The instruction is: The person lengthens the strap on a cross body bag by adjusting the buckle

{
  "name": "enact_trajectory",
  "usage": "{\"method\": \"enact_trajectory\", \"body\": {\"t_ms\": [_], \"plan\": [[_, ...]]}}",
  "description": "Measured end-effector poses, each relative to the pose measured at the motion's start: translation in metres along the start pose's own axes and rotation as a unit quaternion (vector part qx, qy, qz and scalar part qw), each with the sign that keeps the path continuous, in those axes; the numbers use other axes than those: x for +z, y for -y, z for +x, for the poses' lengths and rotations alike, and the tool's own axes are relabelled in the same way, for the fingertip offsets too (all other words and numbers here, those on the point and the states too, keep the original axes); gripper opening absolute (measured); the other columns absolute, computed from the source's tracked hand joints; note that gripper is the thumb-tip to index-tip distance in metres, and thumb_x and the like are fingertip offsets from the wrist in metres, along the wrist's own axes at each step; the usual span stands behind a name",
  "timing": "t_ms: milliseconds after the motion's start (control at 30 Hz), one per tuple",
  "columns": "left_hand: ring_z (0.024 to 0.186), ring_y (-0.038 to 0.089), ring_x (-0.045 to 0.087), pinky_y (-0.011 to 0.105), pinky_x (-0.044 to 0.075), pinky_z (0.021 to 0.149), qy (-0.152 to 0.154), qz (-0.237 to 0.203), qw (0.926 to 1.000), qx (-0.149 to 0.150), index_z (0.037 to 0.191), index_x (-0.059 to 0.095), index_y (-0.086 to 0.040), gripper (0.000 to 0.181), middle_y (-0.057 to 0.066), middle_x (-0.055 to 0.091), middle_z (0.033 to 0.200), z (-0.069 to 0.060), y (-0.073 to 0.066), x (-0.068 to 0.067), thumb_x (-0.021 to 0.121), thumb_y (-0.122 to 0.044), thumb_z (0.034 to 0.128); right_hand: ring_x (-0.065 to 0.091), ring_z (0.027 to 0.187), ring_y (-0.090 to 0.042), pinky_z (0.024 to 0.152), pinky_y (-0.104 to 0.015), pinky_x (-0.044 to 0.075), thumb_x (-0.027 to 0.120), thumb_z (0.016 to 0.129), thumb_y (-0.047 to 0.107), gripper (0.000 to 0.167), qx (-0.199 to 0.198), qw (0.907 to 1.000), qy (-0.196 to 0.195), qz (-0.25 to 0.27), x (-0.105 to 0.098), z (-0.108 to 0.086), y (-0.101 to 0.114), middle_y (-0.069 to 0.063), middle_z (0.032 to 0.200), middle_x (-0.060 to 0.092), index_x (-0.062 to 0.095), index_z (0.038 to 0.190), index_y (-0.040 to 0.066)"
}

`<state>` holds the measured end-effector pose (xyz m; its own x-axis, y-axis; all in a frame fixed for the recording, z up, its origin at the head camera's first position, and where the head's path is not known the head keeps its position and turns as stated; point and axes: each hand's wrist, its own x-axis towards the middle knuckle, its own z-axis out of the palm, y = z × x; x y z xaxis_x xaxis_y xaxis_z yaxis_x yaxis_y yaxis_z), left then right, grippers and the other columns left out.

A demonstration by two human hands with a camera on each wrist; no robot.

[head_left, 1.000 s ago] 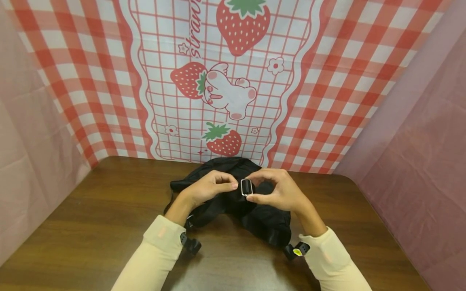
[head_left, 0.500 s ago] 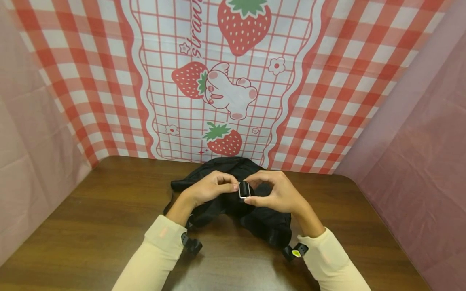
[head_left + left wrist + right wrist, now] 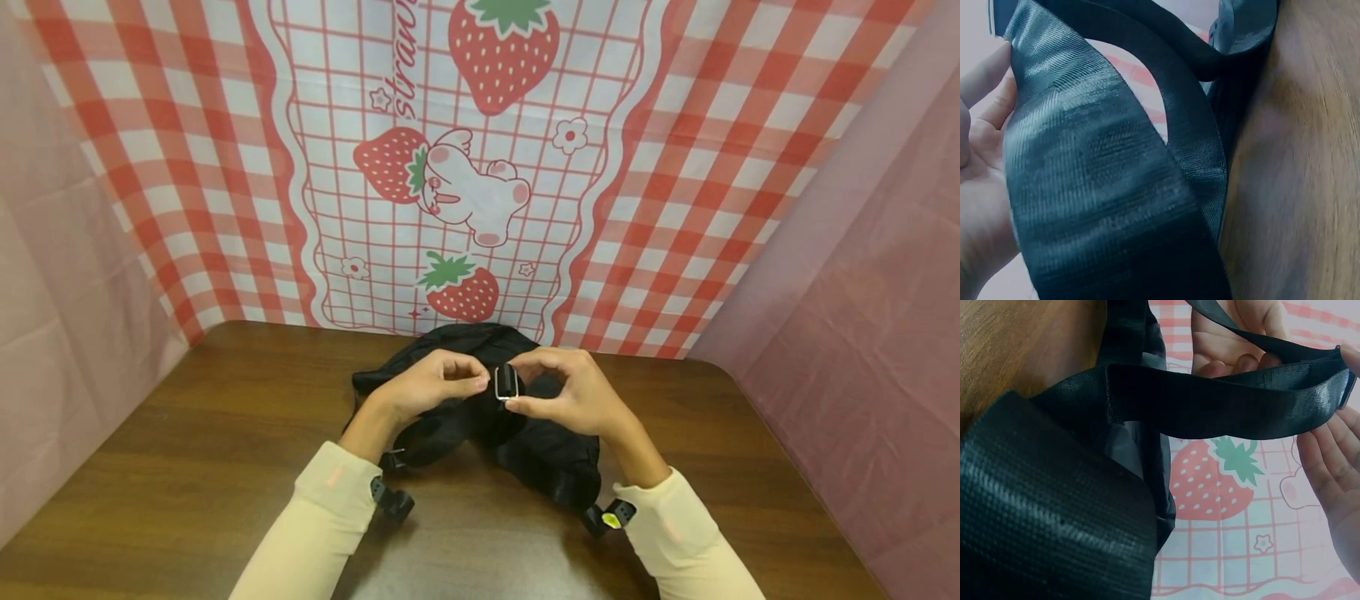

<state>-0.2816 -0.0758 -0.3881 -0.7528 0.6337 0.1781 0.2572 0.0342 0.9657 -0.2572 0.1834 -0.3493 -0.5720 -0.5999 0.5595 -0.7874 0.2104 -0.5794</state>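
Note:
A silver rectangular slide buckle point(image 3: 507, 384) with black webbing through it is held up over the middle of the table. My right hand point(image 3: 573, 396) pinches it by its top and bottom edges, between fingers and thumb. Just to its left, my left hand point(image 3: 435, 385) pinches the black strap point(image 3: 1097, 150) with thumb and fingertips. In the right wrist view the strap point(image 3: 1222, 403) runs as a loop up to the buckle. Behind and below the hands lies a black bag point(image 3: 555, 458), partly hidden by them. The strap covers part of the left hand point(image 3: 985, 125) in the left wrist view.
The bag rests on a brown wooden table point(image 3: 187, 467). A second metal buckle point(image 3: 396, 457) lies near my left wrist. At the back hangs a red-and-white checked cloth point(image 3: 675, 167) with strawberries; pink cloth point(image 3: 862, 333) lines the sides.
The buckle tipped and dipped left toward the left hand half a second ago; now it is slightly higher and farther right again. Both hands keep their pinch. The bag has hardly moved.

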Motion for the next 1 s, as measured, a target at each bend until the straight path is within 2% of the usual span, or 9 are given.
{"method": "enact_trajectory", "body": {"t_ms": [167,333,533,700,833,1000], "plan": [[0.098,0.02,0.059,0.037,0.048,0.094,0.0,-0.007,1.0,0.006,0.106,0.071,-0.002,0.016,0.002,0.068,0.098,0.001,-0.0016,0.001,0.064,-0.016,0.1032,0.069,0.085,-0.017,0.076,-0.045,0.059,0.092,0.076,0.008,0.041,-0.001,1.0,0.005,-0.001,0.0019,0.0018,-0.0009,0.002,0.094,0.073,0.075,0.113,0.01],[0.097,0.021,0.059,0.038,0.049,0.092,-0.007,-0.012,0.9999,0.007,0.107,0.071,-0.002,0.019,0.003,0.066,0.097,0.0006,-0.0025,0.0005,0.063,-0.02,0.1038,0.069,0.086,-0.013,0.076,-0.041,0.06,0.092,0.076,0.011,0.041,0.0,0.9999,0.008,-0.01,0.0036,0.0022,-0.002,0.006,0.095,0.073,0.076,0.114,0.013],[0.085,0.022,0.055,0.041,0.049,0.082,-0.003,0.01,0.9999,0.002,0.109,0.072,-0.001,0.02,0.003,0.063,0.091,0.0,0.001,-0.0045,0.064,-0.018,0.1032,0.069,0.086,-0.018,0.076,-0.04,0.06,0.091,0.076,0.004,0.042,-0.005,0.9999,-0.008,-0.004,0.0006,-0.0002,-0.0022,0.0,0.095,0.074,0.075,0.114,0.007],[0.087,0.023,0.056,0.047,0.049,0.085,0.005,0.015,0.9998,0.009,0.107,0.071,0.0,0.017,0.004,0.063,0.093,-0.0012,0.0002,-0.0053,0.064,-0.015,0.1031,0.069,0.086,-0.024,0.078,-0.034,0.059,0.09,0.074,-0.001,0.045,-0.006,0.9998,-0.019,-0.005,-0.001,-0.0011,-0.0003,-0.005,0.096,0.074,0.074,0.115,0.002],[0.09,0.022,0.056,0.041,0.05,0.085,-0.001,0.011,0.9999,0.01,0.106,0.071,-0.003,0.017,0.003,0.064,0.095,-0.0006,-0.0017,-0.0037,0.064,-0.018,0.1036,0.069,0.086,-0.026,0.079,-0.033,0.059,0.09,0.073,-0.003,0.046,-0.011,0.9998,-0.016,-0.002,-0.0006,-0.0011,0.0001,-0.009,0.096,0.073,0.073,0.116,-0.001],[0.091,0.021,0.057,0.034,0.05,0.083,-0.006,0.008,0.9998,0.017,0.108,0.071,-0.004,0.019,0.004,0.065,0.097,0.0004,-0.0034,-0.0021,0.063,-0.021,0.1039,0.069,0.087,-0.023,0.08,-0.034,0.059,0.09,0.074,0.0,0.045,-0.012,0.9999,-0.004,0.002,0.0002,-0.0009,-0.0014,-0.005,0.097,0.073,0.074,0.115,0.003]]}}
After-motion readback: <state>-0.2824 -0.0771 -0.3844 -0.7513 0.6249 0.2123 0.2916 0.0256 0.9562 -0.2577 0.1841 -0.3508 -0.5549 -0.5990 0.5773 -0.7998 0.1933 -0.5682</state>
